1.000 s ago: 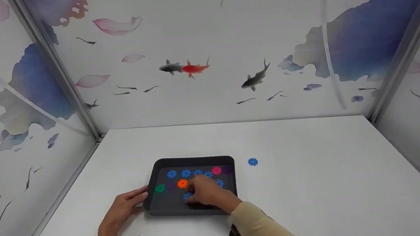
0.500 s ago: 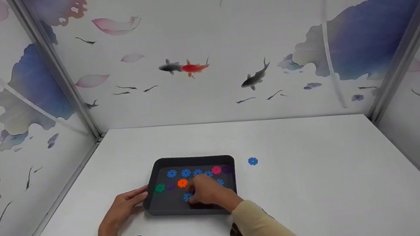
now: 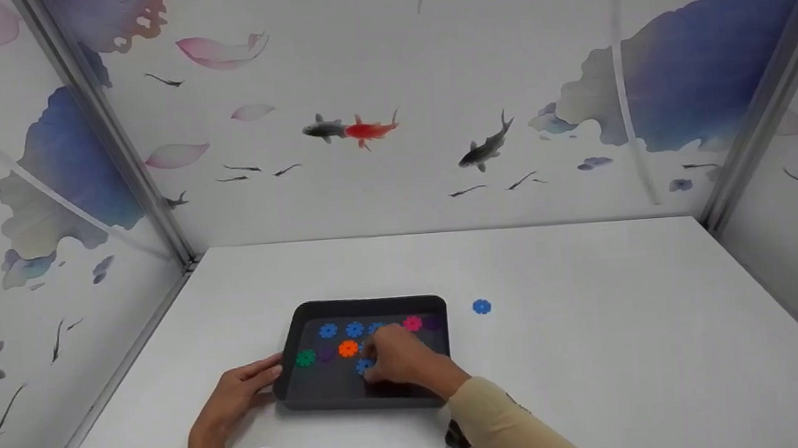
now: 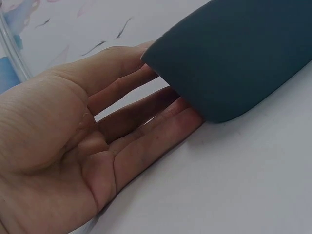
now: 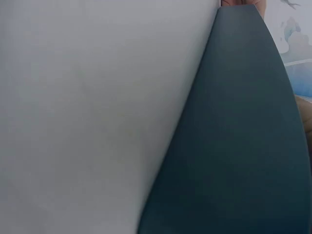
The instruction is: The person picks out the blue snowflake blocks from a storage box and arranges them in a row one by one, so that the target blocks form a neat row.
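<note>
In the head view a dark grey tray (image 3: 327, 400) stands on the table. My left hand (image 3: 231, 401) is at its left side, fairly straight fingers touching the outer wall; in the left wrist view that hand (image 4: 97, 131) meets the tray's corner (image 4: 234, 63). My right hand (image 3: 402, 355) reaches inside and pinches a blue slotted plastic disc (image 3: 363, 366) at its edge. Nearby in the tray lie an orange disc (image 3: 348, 348), a green disc (image 3: 305, 358), a pink disc (image 3: 412, 322) and several blue and purple ones. The right hand hides part of the tray floor.
One blue disc (image 3: 482, 306) lies on the white table (image 3: 594, 351) to the right of the tray. Printed walls (image 3: 397, 196) enclose the table at the back and sides. The tray's outer wall (image 5: 234, 122) fills much of the right wrist view.
My right hand has shifted slightly to the right, and the blue disc at its fingertips has moved right and a little farther back. The left hand keeps its place by the tray.
</note>
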The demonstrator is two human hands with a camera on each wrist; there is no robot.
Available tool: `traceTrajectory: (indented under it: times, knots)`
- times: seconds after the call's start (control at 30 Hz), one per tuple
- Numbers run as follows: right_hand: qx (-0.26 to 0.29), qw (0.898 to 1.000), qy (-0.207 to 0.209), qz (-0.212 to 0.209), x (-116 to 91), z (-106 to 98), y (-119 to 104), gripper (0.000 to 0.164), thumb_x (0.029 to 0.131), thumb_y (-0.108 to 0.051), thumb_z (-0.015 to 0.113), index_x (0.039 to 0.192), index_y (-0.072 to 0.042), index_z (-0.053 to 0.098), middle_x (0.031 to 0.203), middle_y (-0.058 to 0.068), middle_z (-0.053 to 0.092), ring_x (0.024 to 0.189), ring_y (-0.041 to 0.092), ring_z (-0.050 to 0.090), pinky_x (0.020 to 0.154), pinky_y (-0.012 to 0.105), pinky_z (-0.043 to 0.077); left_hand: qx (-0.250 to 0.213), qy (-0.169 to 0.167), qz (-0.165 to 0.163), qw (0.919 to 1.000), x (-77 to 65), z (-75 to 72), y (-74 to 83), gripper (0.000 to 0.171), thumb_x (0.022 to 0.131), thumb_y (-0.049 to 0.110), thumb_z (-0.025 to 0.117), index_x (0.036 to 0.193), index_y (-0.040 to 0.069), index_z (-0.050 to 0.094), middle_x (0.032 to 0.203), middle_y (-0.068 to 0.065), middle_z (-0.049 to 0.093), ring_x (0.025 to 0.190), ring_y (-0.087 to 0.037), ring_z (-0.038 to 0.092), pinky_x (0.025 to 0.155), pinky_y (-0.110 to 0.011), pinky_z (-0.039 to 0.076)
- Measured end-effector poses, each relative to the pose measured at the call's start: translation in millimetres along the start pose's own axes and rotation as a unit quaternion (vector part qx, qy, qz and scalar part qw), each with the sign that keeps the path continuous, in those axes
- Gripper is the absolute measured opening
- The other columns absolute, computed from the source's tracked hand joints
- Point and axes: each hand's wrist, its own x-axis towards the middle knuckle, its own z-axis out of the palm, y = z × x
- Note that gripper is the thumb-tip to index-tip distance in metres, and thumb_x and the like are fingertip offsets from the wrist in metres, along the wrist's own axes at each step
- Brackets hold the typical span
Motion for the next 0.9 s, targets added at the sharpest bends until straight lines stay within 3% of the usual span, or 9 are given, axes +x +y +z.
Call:
traceTrajectory:
  times: [0.37, 0.6, 0.77, 0.9]
  knots:
    - [-0.009, 0.999, 0.049, -0.021, -9.7, -40.7, 14.9, 0.031, 0.081, -0.019, 0.079, 0.108, -0.005, 0.076, 0.103, 0.005, 0.072, 0.090, 0.015, 0.063, 0.081, 0.029, 0.060, -0.005, 0.009, -0.009, 0.9999, 0.8, 0.5, 0.5, 0.057, 0.092, 0.033, 0.073, 0.140, 0.005, 0.058, 0.152, -0.018, 0.049, 0.128, -0.023, 0.061, 0.099, -0.036, 0.057]
    - [0.010, 0.995, 0.099, -0.027, -14.7, -66.5, 36.5, 0.016, 0.086, -0.013, 0.074, 0.097, -0.003, 0.078, 0.092, 0.009, 0.073, 0.077, 0.015, 0.061, 0.069, 0.030, 0.059, -0.003, 0.018, -0.012, 0.9998, -0.8, 0.2, -1.2, 0.055, 0.093, 0.032, 0.072, 0.139, 0.006, 0.059, 0.151, -0.018, 0.050, 0.128, -0.024, 0.060, 0.098, -0.037, 0.058]
    - [0.045, 0.991, 0.129, 0.011, -19.5, -80.6, 50.7, 0.014, 0.088, -0.013, 0.075, 0.097, -0.003, 0.078, 0.091, 0.009, 0.074, 0.074, 0.013, 0.061, 0.068, 0.029, 0.060, -0.003, 0.015, -0.011, 0.9998, 0.8, 0.8, 0.9, 0.057, 0.092, 0.034, 0.073, 0.139, 0.006, 0.059, 0.151, -0.018, 0.050, 0.129, -0.025, 0.060, 0.099, -0.037, 0.057]
    - [0.066, 0.990, 0.120, 0.024, -23.6, -83.5, 54.7, 0.017, 0.087, -0.015, 0.077, 0.100, -0.004, 0.078, 0.094, 0.008, 0.074, 0.079, 0.014, 0.063, 0.072, 0.030, 0.061, -0.003, 0.003, -0.005, 1.0000, 0.1, 1.4, 0.1, 0.058, 0.093, 0.034, 0.072, 0.141, 0.005, 0.057, 0.152, -0.019, 0.049, 0.127, -0.023, 0.061, 0.099, -0.036, 0.057]
